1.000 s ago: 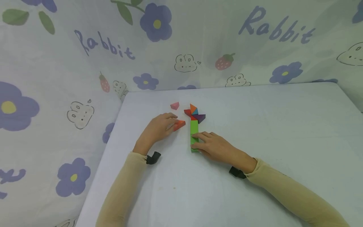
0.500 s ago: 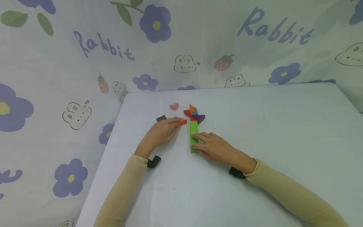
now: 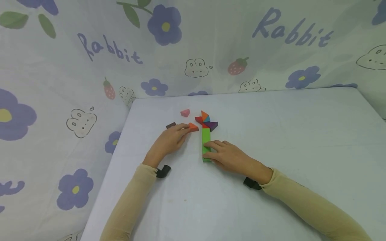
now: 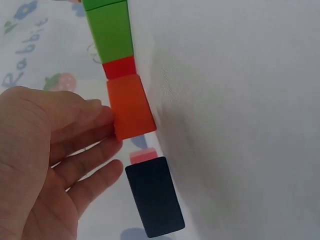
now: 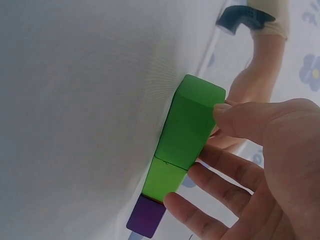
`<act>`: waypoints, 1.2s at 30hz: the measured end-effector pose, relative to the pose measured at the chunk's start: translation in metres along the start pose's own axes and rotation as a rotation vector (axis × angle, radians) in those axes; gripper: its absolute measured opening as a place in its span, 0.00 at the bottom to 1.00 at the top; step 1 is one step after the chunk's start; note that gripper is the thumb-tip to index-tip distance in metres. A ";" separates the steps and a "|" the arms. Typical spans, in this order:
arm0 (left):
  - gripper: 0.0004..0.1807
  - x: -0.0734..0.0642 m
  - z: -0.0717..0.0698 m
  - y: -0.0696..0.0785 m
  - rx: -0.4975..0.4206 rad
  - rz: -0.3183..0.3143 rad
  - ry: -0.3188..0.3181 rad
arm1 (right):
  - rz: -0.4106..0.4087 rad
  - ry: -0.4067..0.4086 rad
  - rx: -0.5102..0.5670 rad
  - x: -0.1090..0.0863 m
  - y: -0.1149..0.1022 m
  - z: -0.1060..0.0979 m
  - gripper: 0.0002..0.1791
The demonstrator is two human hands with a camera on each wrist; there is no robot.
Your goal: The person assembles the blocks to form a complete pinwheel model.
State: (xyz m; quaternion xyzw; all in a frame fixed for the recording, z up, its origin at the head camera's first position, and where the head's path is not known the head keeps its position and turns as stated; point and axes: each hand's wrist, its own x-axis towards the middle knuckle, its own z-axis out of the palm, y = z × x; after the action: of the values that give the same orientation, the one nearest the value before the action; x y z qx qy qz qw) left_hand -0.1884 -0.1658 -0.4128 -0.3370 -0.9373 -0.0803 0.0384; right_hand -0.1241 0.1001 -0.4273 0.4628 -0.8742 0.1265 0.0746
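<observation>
My left hand (image 3: 170, 139) touches an orange triangular block (image 3: 193, 128) with its fingertips, left of the standing row's place on the table. In the left wrist view, the index fingertip meets the upper edge of this orange block (image 4: 131, 107), while the thumb lies apart from it. My right hand (image 3: 229, 155) rests its thumb and fingertips across the lower of two green blocks (image 3: 206, 134) set end to end. The right wrist view has the thumb and fingertips along the upper edge of the green block (image 5: 187, 127).
Beyond the green blocks lie red (image 3: 198, 119), orange (image 3: 204, 115), blue (image 3: 207, 119) and purple (image 3: 212, 125) pieces, close together. A pink block (image 3: 185, 112) lies apart at the back left. A dark block (image 3: 171, 125) is partly hidden behind my left hand.
My left hand has shifted the orange block slightly away from me and turned it, bringing it closer to the red piece. The dark block has come into view. My right hand stays put.
</observation>
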 end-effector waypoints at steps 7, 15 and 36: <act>0.20 0.008 0.002 -0.003 0.000 -0.013 -0.011 | -0.009 0.005 -0.009 0.000 0.002 0.001 0.18; 0.20 0.018 0.004 -0.007 -0.016 -0.025 -0.011 | -0.006 -0.008 -0.019 0.001 0.002 0.001 0.18; 0.23 0.018 0.007 -0.006 -0.035 -0.025 -0.015 | 0.002 -0.014 -0.010 0.000 0.000 -0.001 0.18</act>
State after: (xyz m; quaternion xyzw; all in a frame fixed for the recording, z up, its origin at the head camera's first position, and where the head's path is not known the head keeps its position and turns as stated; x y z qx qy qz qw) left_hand -0.2062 -0.1584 -0.4184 -0.3266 -0.9401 -0.0946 0.0247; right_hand -0.1237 0.1004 -0.4263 0.4624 -0.8758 0.1189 0.0708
